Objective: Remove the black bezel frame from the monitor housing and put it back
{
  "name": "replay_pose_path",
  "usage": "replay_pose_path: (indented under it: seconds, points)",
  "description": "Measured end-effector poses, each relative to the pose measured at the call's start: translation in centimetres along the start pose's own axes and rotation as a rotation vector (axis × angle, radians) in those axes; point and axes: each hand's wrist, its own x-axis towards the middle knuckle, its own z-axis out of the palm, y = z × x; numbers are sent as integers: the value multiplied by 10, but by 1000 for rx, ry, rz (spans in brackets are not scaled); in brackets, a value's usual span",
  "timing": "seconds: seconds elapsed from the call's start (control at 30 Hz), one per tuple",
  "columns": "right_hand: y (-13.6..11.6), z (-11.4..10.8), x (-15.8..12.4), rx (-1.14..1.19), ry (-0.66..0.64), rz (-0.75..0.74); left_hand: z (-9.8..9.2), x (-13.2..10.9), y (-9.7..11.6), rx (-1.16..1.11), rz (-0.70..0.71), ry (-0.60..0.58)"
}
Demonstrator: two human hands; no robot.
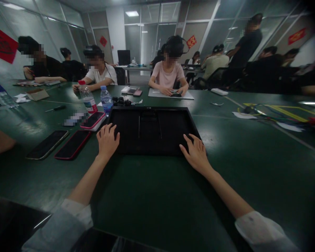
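Observation:
A black, rectangular monitor (149, 143) with a raised rim lies flat on the green table in front of me. A small light logo sits at the middle of its far edge, and two thin pale lines show on its dark face. At its left edge is my left hand (108, 140), palm down with fingers apart. My right hand (195, 152) rests over the right side near the corner, its fingers spread and slightly bent. Neither hand is wrapped around anything; whether the fingertips press on the monitor is hard to tell.
Left of the monitor lie a dark phone (47, 144), a red-edged phone (72, 144) and a pink-framed phone (93, 120). Behind them stand a red-capped bottle (88, 98) and a blue-capped bottle (106, 99). A screwdriver (58, 107) lies farther left. Cables (275, 112) spread at right. Several people sit beyond.

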Motion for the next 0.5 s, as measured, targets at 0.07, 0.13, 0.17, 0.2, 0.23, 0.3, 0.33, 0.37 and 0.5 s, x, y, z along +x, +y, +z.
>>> replay_pose_path:
  seconds: [0.07, 0.13, 0.17, 0.2, 0.23, 0.3, 0.33, 0.37, 0.5]
  points:
    - [6, -1, 1, -15, 48, 15, -4, 6, -13, 5, -88, 32]
    - [19, -2, 3, -33, 119, 59, -5, 11, -26, -23, -175, 10]
    - [27, -1, 4, -32, 156, 95, -5, 13, -33, -57, -220, -29]
    - [36, 0, 6, -19, 186, 136, -5, 15, -38, -85, -268, -66]
    - [45, 2, 8, 11, 199, 178, -4, 16, -43, -97, -304, -109]
    - [62, 7, 13, 114, 170, 241, -1, 17, -49, -97, -343, -170]
    - [69, 9, 15, 173, 134, 255, 0, 18, -50, -91, -347, -185]
    - [74, 11, 16, 223, 100, 260, 2, 18, -51, -88, -345, -190]
    - [81, 14, 17, 279, 84, 236, 4, 19, -53, -112, -322, -190]
